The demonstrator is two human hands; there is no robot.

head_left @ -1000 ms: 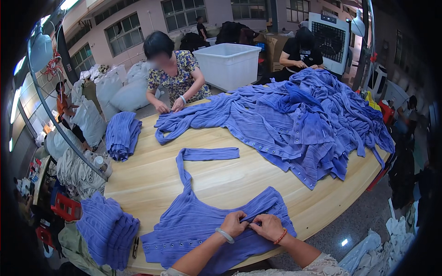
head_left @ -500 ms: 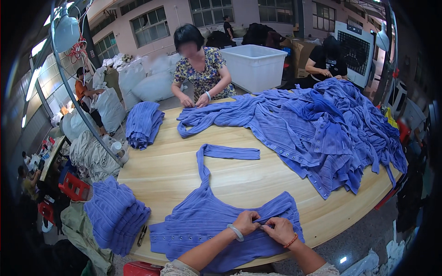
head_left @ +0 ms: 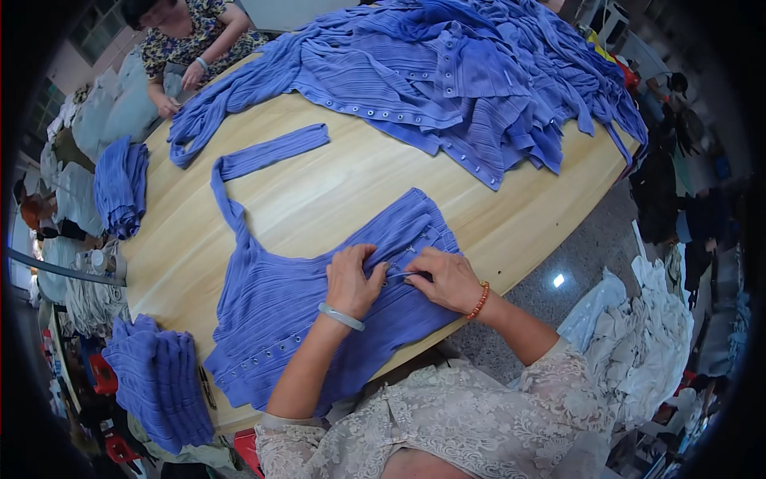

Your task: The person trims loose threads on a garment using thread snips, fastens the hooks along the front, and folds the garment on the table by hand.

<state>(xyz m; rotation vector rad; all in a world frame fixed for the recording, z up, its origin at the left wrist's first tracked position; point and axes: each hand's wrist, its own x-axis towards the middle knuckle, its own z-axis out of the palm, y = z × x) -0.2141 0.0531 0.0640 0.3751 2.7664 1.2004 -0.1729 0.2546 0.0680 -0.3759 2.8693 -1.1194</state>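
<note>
A blue ribbed knit cardigan point(head_left: 271, 287) lies spread on the wooden table in front of me, one sleeve stretched away toward the far side. My left hand point(head_left: 351, 279), with a pale bangle at the wrist, grips its fabric near the right-hand part. Close beside it, my right hand point(head_left: 448, 281), wearing an orange bead bracelet, pinches the cardigan between thumb and fingers. Small metal fasteners show on the cloth around the fingertips. Another row of round fasteners runs along the cardigan's lower left part. The exact spot under each fingertip is partly hidden.
Similar blue garments form a large heap point(head_left: 447, 88) across the table point(head_left: 287, 211). Folded blue stacks stand at the near left point(head_left: 159, 383) and far left point(head_left: 121, 188). Thread snips point(head_left: 207, 387) lie by the near stack. A co-worker point(head_left: 191, 48) handles a sleeve at the far left.
The view has tilted down and shifted right, bringing my lace top into sight. My hands stay at the cardigan's right part, slightly farther apart, with metal fasteners now showing between them.
</note>
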